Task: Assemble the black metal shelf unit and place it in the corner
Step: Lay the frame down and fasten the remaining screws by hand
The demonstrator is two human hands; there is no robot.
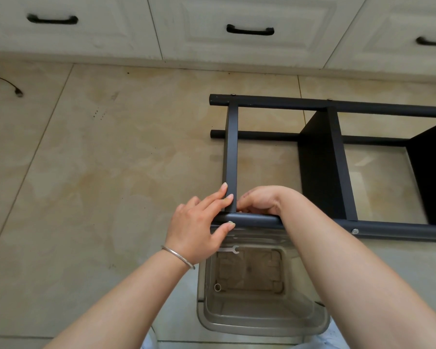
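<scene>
The black metal shelf unit [335,157] lies on its side on the tiled floor, its posts running left to right. My left hand [199,225] rests on the near post [252,219] and on the end crossbar [230,157], fingers spread over the joint, thumb under a bolt head. Just right of the crossbar, my right hand [259,200] is curled at the same joint with its fingertips hidden behind the post; whether it holds anything is not visible. Two black shelf panels [315,167] stand further right in the frame.
A clear plastic bin [262,321] sits below the near post, with a flat metal wrench [228,250] on its edge and a small ring [217,287] inside. White cabinet doors with black handles [249,30] line the far side. A loose cable end [17,93] lies on the floor at the left.
</scene>
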